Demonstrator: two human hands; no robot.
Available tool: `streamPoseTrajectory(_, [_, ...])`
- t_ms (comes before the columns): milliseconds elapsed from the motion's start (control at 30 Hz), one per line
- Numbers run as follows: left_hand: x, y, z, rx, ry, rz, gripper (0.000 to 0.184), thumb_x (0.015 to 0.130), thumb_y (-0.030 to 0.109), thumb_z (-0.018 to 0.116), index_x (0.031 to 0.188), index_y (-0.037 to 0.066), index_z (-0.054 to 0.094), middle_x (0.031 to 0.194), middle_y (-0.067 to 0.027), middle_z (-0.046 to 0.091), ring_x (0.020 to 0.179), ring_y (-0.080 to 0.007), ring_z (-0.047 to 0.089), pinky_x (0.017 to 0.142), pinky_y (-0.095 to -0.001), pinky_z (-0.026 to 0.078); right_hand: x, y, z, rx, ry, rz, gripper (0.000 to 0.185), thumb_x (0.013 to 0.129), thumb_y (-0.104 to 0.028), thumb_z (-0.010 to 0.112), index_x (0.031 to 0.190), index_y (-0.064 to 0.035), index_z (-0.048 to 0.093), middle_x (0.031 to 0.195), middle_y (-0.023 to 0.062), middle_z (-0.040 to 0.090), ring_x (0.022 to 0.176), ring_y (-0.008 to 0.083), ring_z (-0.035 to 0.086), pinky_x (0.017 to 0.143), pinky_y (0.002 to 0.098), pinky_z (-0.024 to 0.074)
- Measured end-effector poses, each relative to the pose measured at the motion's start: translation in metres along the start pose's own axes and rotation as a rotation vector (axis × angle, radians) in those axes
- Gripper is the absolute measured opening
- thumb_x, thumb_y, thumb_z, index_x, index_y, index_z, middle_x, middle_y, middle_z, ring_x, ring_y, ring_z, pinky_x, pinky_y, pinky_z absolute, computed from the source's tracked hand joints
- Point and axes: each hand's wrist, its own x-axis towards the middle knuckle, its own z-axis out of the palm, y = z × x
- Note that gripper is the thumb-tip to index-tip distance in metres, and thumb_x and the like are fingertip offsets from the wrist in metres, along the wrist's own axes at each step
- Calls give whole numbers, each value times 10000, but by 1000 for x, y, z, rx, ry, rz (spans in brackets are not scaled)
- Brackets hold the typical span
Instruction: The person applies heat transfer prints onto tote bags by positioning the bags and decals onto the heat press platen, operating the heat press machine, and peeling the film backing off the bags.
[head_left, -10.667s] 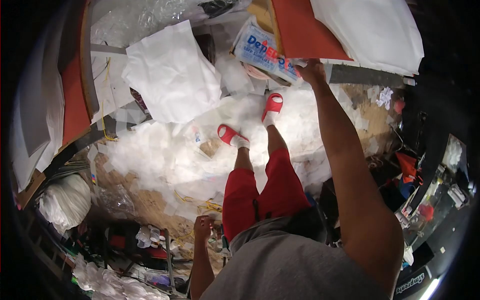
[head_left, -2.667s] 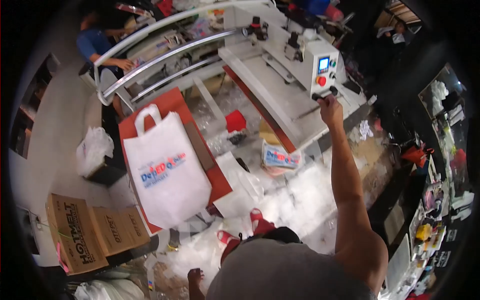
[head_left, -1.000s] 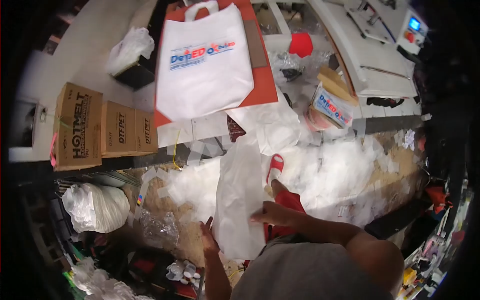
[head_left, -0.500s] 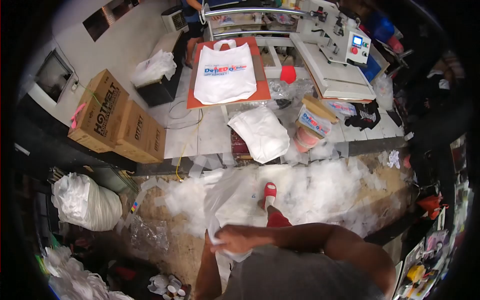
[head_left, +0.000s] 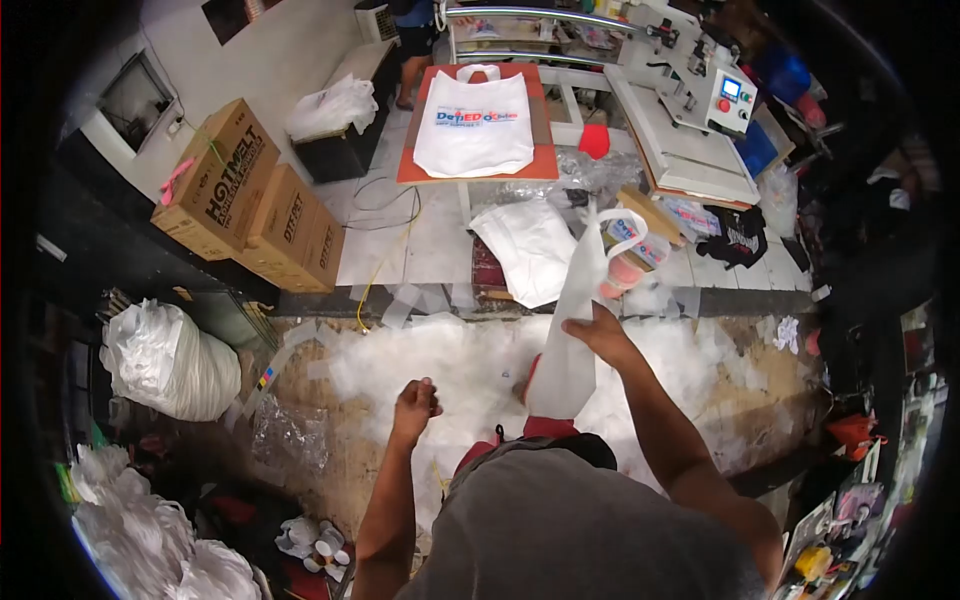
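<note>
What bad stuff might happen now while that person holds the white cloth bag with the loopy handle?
The white cloth bag with the loopy handle might slip or crease: only the right hand grips it, while the left hand is away from it.

Feet could slide on the thin, pale, loose sheets covering the floor.

A foot might also catch the thin yellow cord hanging over the dark ledge.

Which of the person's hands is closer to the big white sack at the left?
Left. The left hand is apart from the sack, off to its right; the right hand is farther that way, holding a white bag.
</note>
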Motion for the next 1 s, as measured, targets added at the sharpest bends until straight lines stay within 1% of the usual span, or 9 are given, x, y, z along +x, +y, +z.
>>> streamPoseTrajectory(133, [13,-3,39,9,-45,-26,509,941,453,569,1229,36,512,1075,-132,618,977,-226,616,808,-396,540,-10,-29,29,395,57,168,519,790,-208,759,1202,27,551,1072,125,637,938,212,626,839,362,512])
streamPoseTrajectory(267, [13,27,68,-148,-79,-220,564,960,480,513,1301,33,480,1138,-152,604,1049,-236,593,884,-395,513,-25,-56,51,338,-90,118,506,771,-201,787,1196,-20,579,1086,103,644,951,195,622,824,338,515])
streamPoseTrajectory(367, [-23,74,78,-234,-470,-171,564,987,471,452,1319,16,468,1174,-154,602,1082,-232,590,921,-358,496,-34,-68,44,330,-99,17,432,776,-198,785,1134,-20,623,1027,79,664,899,166,633,784,310,519])
streamPoseTrajectory(467, [-43,85,76,-582,-490,-462,526,1007,442,416,1281,3,506,1142,-145,623,1041,-222,614,890,-331,508,-40,-79,22,207,-49,9,383,784,-179,778,1106,-21,642,990,68,673,870,149,638,780,298,519])
streamPoseTrajectory(667, [-11,83,43,-447,-202,59,430,991,339,501,1248,-2,555,1125,-132,653,952,-209,647,856,-339,513,-36,-58,12,417,24,145,355,795,-188,766,1095,-33,654,944,61,681,817,143,645,735,304,531])
streamPoseTrajectory(700, [6,76,41,-170,-168,176,405,972,280,524,1263,-1,547,1152,-138,645,990,-209,634,875,-336,500,-38,-65,20,542,51,195,356,796,-219,766,1081,-33,661,939,62,683,803,146,646,716,308,532])
streamPoseTrajectory(767, [24,55,52,93,-115,285,394,953,221,546,1278,-1,538,1179,-144,636,1027,-209,621,894,-332,487,-70,-148,46,124,-68,359,421,818,-262,753,1139,-20,630,974,76,686,911,162,645,774,327,526])
streamPoseTrajectory(833, [41,35,61,219,-147,380,396,904,135,563,1277,4,542,1194,-151,627,1071,-210,590,926,-333,461,-77,-90,106,150,-503,-24,576,776,-385,781,1176,-10,606,1052,112,660,993,228,620,883,350,478])
streamPoseTrajectory(1000, [54,59,85,-332,-21,287,310,967,183,535,1232,21,537,1105,-84,629,1003,-154,565,887,-306,462,-53,-47,22,194,-458,201,522,813,-313,735,1220,-17,596,1119,93,652,1012,186,606,909,339,458])
